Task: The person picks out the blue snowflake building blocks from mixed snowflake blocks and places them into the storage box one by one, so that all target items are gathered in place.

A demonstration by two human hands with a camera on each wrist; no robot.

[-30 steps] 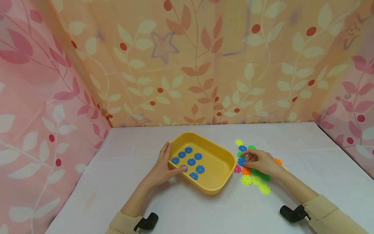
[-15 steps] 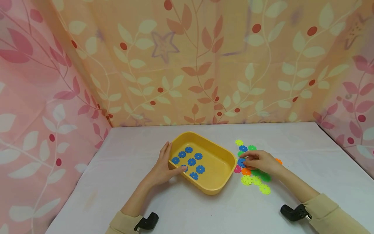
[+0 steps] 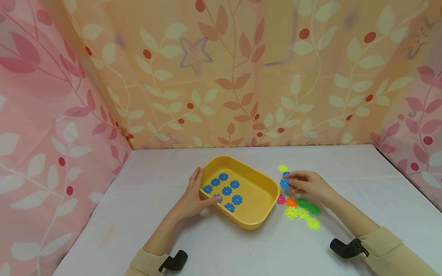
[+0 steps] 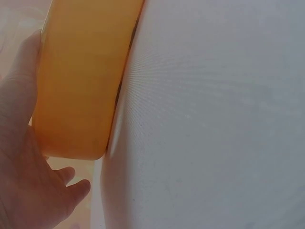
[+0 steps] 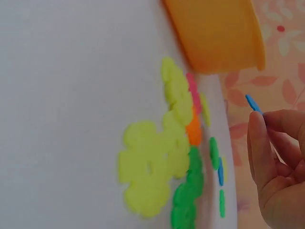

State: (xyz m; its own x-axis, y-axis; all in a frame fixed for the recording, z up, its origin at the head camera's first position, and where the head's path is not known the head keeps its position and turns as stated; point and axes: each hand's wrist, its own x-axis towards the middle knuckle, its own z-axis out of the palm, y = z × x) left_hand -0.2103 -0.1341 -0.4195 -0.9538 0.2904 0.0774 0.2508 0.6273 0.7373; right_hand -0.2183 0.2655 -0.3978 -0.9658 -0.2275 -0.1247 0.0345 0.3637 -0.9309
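My left hand (image 3: 189,201) grips the near-left end of a yellow plastic tub (image 3: 253,191), thumb over the rim and fingers along the outer wall. Several blue notched, flower-shaped discs (image 3: 226,191) lie spread over its left half; the thumb partly covers one. Just beyond the tub's right end, my right hand (image 3: 312,186) pinches another blue disc (image 3: 285,184) between thumb and fingertips. The right wrist view shows this blue disc (image 5: 252,102) edge-on, raised off the table. The left wrist view shows the tub's orange-looking outer wall (image 4: 83,86) against the left palm.
Right of the tub lies a loose group of flower discs: pink (image 3: 281,199), orange (image 3: 291,202), green (image 3: 314,209) and yellow (image 3: 313,223). Farther back is a yellow disc (image 3: 283,168). A white cloth covers the table (image 3: 228,251); a patterned curtain (image 3: 238,96) hangs behind.
My right hand has picked a blue disc up from the group and moved it slightly up and away, uncovering green discs below. The left hand and tub stay put.
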